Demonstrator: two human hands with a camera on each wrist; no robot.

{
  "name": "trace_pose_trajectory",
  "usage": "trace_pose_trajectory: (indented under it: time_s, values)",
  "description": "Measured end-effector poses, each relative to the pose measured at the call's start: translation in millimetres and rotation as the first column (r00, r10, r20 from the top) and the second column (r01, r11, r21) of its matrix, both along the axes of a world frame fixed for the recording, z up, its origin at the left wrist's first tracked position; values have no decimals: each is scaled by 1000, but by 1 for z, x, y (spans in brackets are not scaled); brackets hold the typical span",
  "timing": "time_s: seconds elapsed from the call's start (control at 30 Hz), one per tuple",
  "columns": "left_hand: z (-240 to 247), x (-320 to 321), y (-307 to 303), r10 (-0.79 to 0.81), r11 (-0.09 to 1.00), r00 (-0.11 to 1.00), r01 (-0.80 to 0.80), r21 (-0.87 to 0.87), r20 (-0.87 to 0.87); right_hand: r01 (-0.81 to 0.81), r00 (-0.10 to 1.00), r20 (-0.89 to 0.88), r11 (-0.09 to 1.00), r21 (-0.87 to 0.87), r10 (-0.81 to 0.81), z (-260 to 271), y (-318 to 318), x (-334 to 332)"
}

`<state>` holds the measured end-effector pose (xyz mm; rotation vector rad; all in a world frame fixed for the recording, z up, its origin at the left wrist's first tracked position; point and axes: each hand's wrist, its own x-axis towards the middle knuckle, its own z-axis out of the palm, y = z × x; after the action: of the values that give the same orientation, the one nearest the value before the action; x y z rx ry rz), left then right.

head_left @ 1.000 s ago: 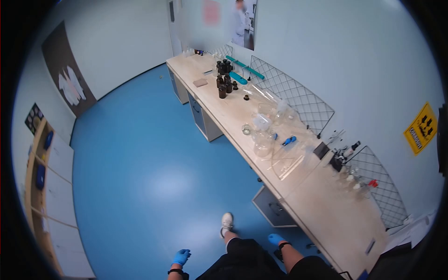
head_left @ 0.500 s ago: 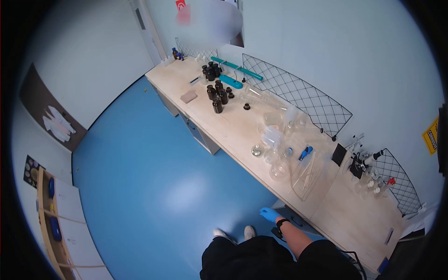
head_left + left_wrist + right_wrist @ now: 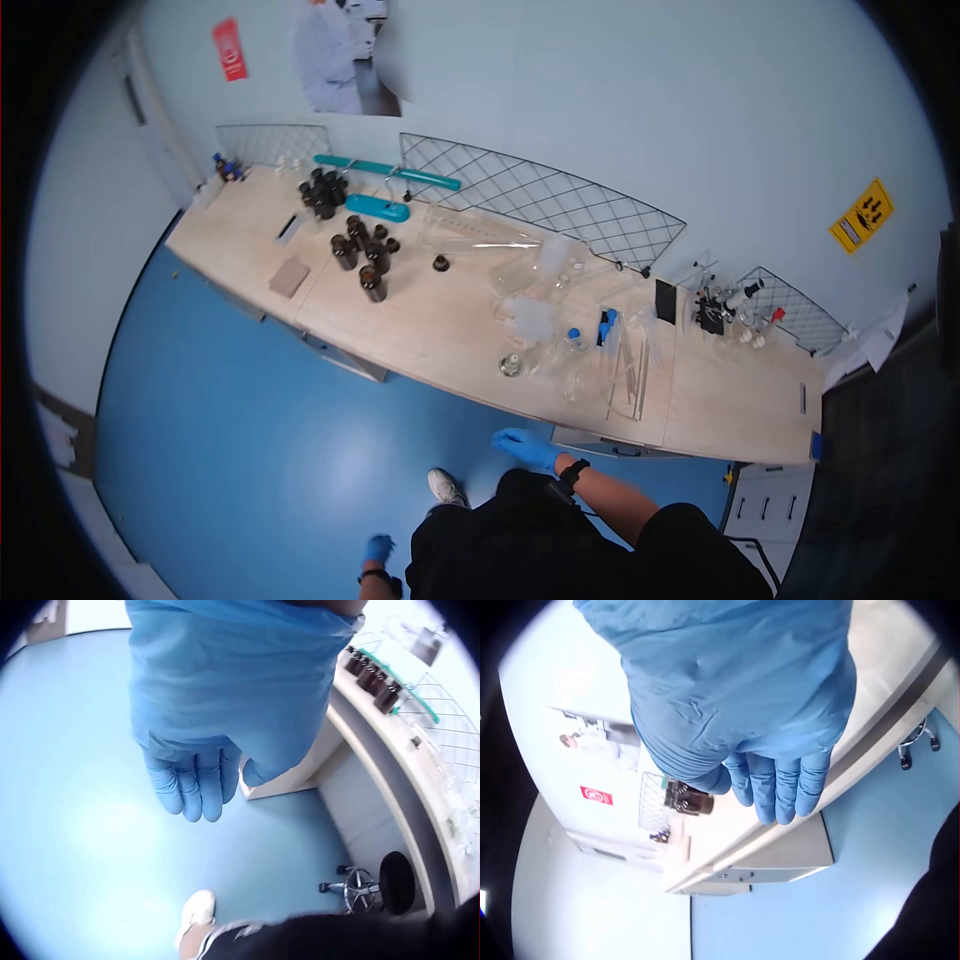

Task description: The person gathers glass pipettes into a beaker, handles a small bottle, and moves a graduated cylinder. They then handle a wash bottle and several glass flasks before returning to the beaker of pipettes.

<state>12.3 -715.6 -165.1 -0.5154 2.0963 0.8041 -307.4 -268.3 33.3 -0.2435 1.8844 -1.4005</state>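
My left hand [image 3: 379, 549], in a blue glove, hangs low beside my body over the floor and holds nothing. The left wrist view shows its fingers [image 3: 191, 787] loosely bent. My right hand [image 3: 526, 449], gloved the same way, is in front of the bench's front edge, its fingers [image 3: 786, 787] extended with nothing in them. Closest to it on the bench [image 3: 455, 340] are a small glass jar [image 3: 511, 365] and a group of clear glassware [image 3: 560, 365]. Several brown glass bottles [image 3: 372, 283] stand farther left, with a black stopper [image 3: 441, 263] to their right.
A pinkish-brown pad [image 3: 290, 277] lies near the bench's front edge, left of the bottles. Behind are a teal stand [image 3: 378, 208] and wire racks [image 3: 540, 200]. Glass rods [image 3: 630, 375], a black plate [image 3: 665, 300] and a microscope [image 3: 735, 300] are to the right. A wheeled stool [image 3: 367, 889] stands below.
My view has turned right, so the bench now runs more across the picture. My feet have stepped along. The left hand is back in the head view, and the right hand hangs before the bench.
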Motion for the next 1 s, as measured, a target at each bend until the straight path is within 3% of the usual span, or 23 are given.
trace_pose_trajectory:
  time_s: [0.03, 0.07, 0.1, 0.13, 0.17, 0.23, 0.3, 0.4, 0.43, 0.47, 0.5, 0.53, 0.57, 0.6, 0.63, 0.77, 0.83, 1.0]
  values:
    - [5, -45, -30, -339, 929, 906, 279, -245, -254, 152, 987, 75, 984, -96, -145, 21, -9, -1]
    - [4, -93, -53, -195, 965, 938, 132, -225, -287, 304, 947, 166, 935, -181, -276, 37, -16, 0]
    - [36, -145, -60, -17, 989, 944, -32, -142, -329, 329, 938, 178, 927, -179, -298, 49, -21, 0]
    - [95, -198, -46, 285, 954, 865, -300, 30, -412, 366, 927, 162, 907, -208, -337, 59, -25, -5]
    - [77, -234, -60, 298, 953, 746, -264, 147, -595, 399, 916, 147, 884, -242, -374, 62, -30, -11]
    - [110, -316, -53, 236, 971, 719, -162, 174, -654, 434, 900, 176, 851, -295, -398, 60, -37, -27]
    - [157, -381, -21, 215, 970, 704, -73, 231, -677, 472, 880, 121, 817, -330, -460, 91, -39, -40]
    - [217, -443, 40, 217, 950, 691, 14, 313, -689, 523, 852, 217, 742, -420, -477, 82, -43, -71]
    - [216, -458, 52, 183, 957, 678, 44, 288, -712, 550, 832, 245, 684, -479, -498, 79, -49, -83]
    - [217, -472, 59, 5, 976, 615, 170, 139, -789, 494, 865, 192, 713, -497, -465, 71, -49, -97]
    - [246, -482, 79, 11, 977, 672, 151, 152, -741, 488, 867, 200, 695, -528, -457, 66, -52, -112]
    - [252, -492, 88, 16, 968, 670, 174, 179, -742, 477, 876, 210, 724, -498, -433, 62, -55, -123]
    - [253, -505, 94, -37, 958, 555, 257, 129, -831, 468, 884, 227, 755, -459, -410, 58, -58, -131]
    - [253, -518, 100, -46, 957, 530, 265, 114, -847, 392, 915, 264, 827, -403, -305, 59, -58, -147]
    - [254, -533, 105, -49, 957, 505, 272, 105, -862, 394, 913, 276, 824, -408, -300, 60, -62, -158]
    - [252, -588, 116, -12, 957, 565, 244, 153, -825, 405, 914, 203, 823, -398, -352, 81, -81, -186]
    - [257, -619, 126, -95, 949, 477, 308, 66, -874, 400, 916, 152, 831, -386, -371, 73, -88, -198]
    - [224, -720, 137, -65, 937, 424, 337, 91, -903, 563, 825, 159, 767, -308, -542, 51, -105, -218]
